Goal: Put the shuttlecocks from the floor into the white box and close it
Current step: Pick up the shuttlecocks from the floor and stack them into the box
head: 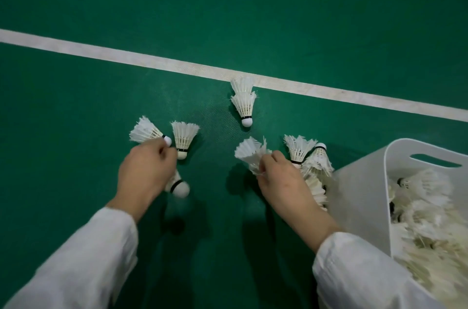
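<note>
Head, left grip (144,172) pinching shuttlecock (145,131), right grip (281,179) clutching second shuttlecock (249,151) near box rim (430,148)

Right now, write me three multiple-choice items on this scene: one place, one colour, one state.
1. Where does the white box stand? A. To the person's right. B. To the person's left. C. Beyond the white line.
2. What colour is the floor? A. Blue. B. Green. C. Grey.
3. What is the right hand doing? A. Lying flat on the floor. B. Holding the box's handle. C. Gripping a shuttlecock by its feathers.
Answers: 1 A, it sits at the view's right edge; 2 B, the court is green; 3 C, it clutches the feathers.
</note>
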`<action>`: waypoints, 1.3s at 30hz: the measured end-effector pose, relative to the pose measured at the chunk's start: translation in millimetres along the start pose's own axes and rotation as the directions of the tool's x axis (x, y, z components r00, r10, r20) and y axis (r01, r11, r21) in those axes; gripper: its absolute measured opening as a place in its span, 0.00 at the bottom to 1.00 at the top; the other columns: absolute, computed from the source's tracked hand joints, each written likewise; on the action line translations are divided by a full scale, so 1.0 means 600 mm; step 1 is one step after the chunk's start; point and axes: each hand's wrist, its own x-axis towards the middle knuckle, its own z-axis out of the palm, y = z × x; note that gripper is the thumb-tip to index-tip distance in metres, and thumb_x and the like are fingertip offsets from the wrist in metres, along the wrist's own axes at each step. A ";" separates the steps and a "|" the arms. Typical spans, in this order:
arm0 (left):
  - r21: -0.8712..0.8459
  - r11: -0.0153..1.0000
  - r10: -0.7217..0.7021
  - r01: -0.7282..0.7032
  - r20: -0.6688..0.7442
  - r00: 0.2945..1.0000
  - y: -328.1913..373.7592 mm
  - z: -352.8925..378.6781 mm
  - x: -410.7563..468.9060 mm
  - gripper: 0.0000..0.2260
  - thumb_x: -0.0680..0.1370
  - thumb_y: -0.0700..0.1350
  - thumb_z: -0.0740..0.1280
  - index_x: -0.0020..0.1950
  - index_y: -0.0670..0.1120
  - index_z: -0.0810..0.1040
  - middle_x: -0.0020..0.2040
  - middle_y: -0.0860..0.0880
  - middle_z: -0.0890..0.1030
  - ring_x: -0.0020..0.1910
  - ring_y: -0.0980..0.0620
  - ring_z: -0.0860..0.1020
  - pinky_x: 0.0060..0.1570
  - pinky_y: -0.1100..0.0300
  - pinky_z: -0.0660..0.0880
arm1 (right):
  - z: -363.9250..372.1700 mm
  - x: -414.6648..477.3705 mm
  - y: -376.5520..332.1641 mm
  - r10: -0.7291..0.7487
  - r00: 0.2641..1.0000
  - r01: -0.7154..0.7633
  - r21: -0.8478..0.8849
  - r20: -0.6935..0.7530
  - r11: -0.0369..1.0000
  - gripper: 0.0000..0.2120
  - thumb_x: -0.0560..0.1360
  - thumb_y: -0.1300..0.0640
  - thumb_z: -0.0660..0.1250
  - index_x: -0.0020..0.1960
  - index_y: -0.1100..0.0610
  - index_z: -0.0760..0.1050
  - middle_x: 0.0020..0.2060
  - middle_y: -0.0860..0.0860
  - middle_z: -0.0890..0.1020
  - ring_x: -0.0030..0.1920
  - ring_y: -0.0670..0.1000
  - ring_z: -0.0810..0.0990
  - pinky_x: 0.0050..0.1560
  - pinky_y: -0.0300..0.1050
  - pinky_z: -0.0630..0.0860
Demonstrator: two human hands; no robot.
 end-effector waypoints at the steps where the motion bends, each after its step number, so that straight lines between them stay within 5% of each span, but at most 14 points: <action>1: 0.057 0.998 0.025 -0.026 0.014 1.000 0.012 0.010 0.016 0.09 0.76 0.49 0.60 0.37 0.47 0.69 0.39 0.44 0.74 0.36 0.42 0.73 0.33 0.55 0.65 | -0.006 -0.005 -0.003 -0.005 1.000 0.005 0.016 -0.002 1.000 0.07 0.76 0.62 0.59 0.54 0.62 0.71 0.51 0.56 0.72 0.50 0.58 0.74 0.46 0.47 0.68; 2: 0.108 0.992 0.069 -0.071 0.026 0.997 0.020 0.020 0.031 0.07 0.76 0.49 0.61 0.45 0.46 0.70 0.46 0.45 0.73 0.38 0.41 0.74 0.35 0.55 0.67 | -0.011 -0.010 -0.005 -0.012 1.000 0.012 0.026 -0.007 1.000 0.07 0.76 0.62 0.59 0.53 0.61 0.71 0.51 0.56 0.72 0.49 0.57 0.74 0.46 0.46 0.68; 5: 0.308 0.929 0.155 -0.205 0.178 0.972 0.023 0.046 0.065 0.26 0.77 0.46 0.62 0.71 0.44 0.57 0.68 0.44 0.63 0.45 0.38 0.77 0.38 0.51 0.70 | -0.028 -0.028 -0.009 -0.035 0.999 0.037 0.049 -0.036 0.998 0.07 0.76 0.60 0.60 0.53 0.61 0.71 0.51 0.55 0.72 0.49 0.57 0.74 0.46 0.46 0.68; 7: 0.383 0.897 0.120 -0.220 0.268 0.956 0.020 0.057 0.076 0.32 0.78 0.46 0.61 0.75 0.45 0.47 0.73 0.44 0.60 0.48 0.38 0.78 0.39 0.50 0.72 | -0.038 -0.040 -0.008 -0.052 0.997 0.056 0.067 -0.058 0.996 0.07 0.76 0.61 0.61 0.53 0.61 0.71 0.51 0.56 0.72 0.49 0.57 0.74 0.46 0.47 0.68; 13: 0.313 0.926 0.134 -0.210 0.249 0.959 0.025 0.057 0.044 0.11 0.79 0.47 0.57 0.58 0.45 0.71 0.54 0.43 0.76 0.48 0.41 0.77 0.45 0.49 0.74 | -0.053 -0.066 0.001 -0.071 0.991 0.082 0.096 -0.115 0.992 0.08 0.76 0.61 0.59 0.54 0.60 0.71 0.51 0.54 0.72 0.50 0.55 0.74 0.47 0.43 0.66; 16: 0.163 0.971 0.151 -0.177 0.165 0.975 0.066 0.019 -0.007 0.13 0.79 0.54 0.56 0.47 0.47 0.73 0.41 0.41 0.80 0.41 0.41 0.77 0.38 0.53 0.71 | -0.061 -0.085 0.006 -0.072 0.983 0.093 0.116 -0.172 0.989 0.06 0.76 0.60 0.60 0.53 0.59 0.72 0.50 0.53 0.72 0.48 0.54 0.73 0.42 0.38 0.60; 19: -0.081 0.970 0.239 -0.230 0.125 0.963 0.127 -0.045 -0.080 0.08 0.76 0.56 0.61 0.54 0.58 0.75 0.27 0.47 0.76 0.27 0.50 0.71 0.32 0.54 0.68 | -0.073 -0.106 0.012 -0.082 0.973 0.119 0.164 -0.216 0.979 0.05 0.76 0.60 0.60 0.51 0.59 0.72 0.49 0.52 0.72 0.47 0.52 0.73 0.42 0.38 0.62; 21: -0.175 0.939 0.332 -0.297 0.225 0.916 0.174 -0.077 -0.129 0.17 0.75 0.55 0.63 0.62 0.68 0.67 0.22 0.46 0.71 0.21 0.54 0.64 0.28 0.55 0.67 | -0.083 -0.125 0.017 -0.092 0.967 0.140 0.198 -0.236 0.970 0.05 0.76 0.60 0.61 0.51 0.59 0.72 0.49 0.52 0.72 0.47 0.52 0.73 0.41 0.36 0.61; 24: -0.119 0.923 0.384 -0.365 0.326 0.864 0.213 -0.083 -0.175 0.16 0.75 0.56 0.62 0.61 0.69 0.67 0.21 0.53 0.71 0.22 0.55 0.66 0.28 0.58 0.66 | -0.095 -0.159 0.018 -0.134 0.953 0.210 0.271 -0.273 0.940 0.05 0.75 0.61 0.63 0.50 0.59 0.74 0.48 0.52 0.72 0.45 0.51 0.74 0.43 0.36 0.64; 28: -0.050 0.923 0.380 -0.381 0.264 0.887 0.237 -0.081 -0.210 0.09 0.73 0.60 0.60 0.50 0.60 0.72 0.36 0.52 0.83 0.34 0.48 0.79 0.36 0.51 0.77 | -0.107 -0.222 0.026 -0.176 0.938 0.268 0.306 -0.297 0.914 0.04 0.75 0.60 0.63 0.49 0.59 0.75 0.46 0.53 0.74 0.46 0.53 0.74 0.48 0.45 0.72; 32: -0.156 0.881 0.466 -0.447 0.112 0.878 0.272 -0.111 -0.259 0.10 0.71 0.61 0.56 0.48 0.59 0.71 0.26 0.49 0.78 0.23 0.47 0.73 0.26 0.52 0.72 | -0.124 -0.280 0.053 -0.139 0.944 0.249 0.367 -0.299 0.896 0.06 0.76 0.59 0.62 0.50 0.59 0.75 0.48 0.52 0.73 0.48 0.51 0.73 0.50 0.44 0.71; 35: -0.215 0.882 0.437 -0.419 0.045 0.898 0.269 -0.129 -0.262 0.12 0.72 0.69 0.57 0.47 0.66 0.73 0.29 0.55 0.79 0.27 0.50 0.77 0.27 0.57 0.74 | -0.150 -0.318 0.081 -0.052 0.948 0.203 0.473 -0.313 0.858 0.04 0.76 0.58 0.64 0.48 0.58 0.76 0.47 0.49 0.74 0.46 0.47 0.75 0.49 0.41 0.72; 37: -0.270 0.891 0.394 -0.364 0.065 0.917 0.269 -0.140 -0.263 0.14 0.67 0.75 0.55 0.44 0.72 0.72 0.35 0.66 0.79 0.33 0.64 0.77 0.34 0.66 0.74 | -0.172 -0.341 0.108 0.070 0.943 0.140 0.577 -0.326 0.805 0.02 0.75 0.57 0.66 0.45 0.55 0.77 0.45 0.46 0.76 0.44 0.43 0.75 0.48 0.38 0.74; 39: -0.241 0.911 0.370 -0.334 0.121 0.921 0.271 -0.141 -0.271 0.14 0.66 0.75 0.55 0.42 0.72 0.73 0.37 0.70 0.78 0.33 0.67 0.76 0.32 0.67 0.73 | -0.192 -0.359 0.142 0.245 0.909 0.070 0.702 -0.338 0.709 0.03 0.73 0.56 0.68 0.41 0.51 0.76 0.42 0.44 0.77 0.43 0.41 0.76 0.45 0.37 0.75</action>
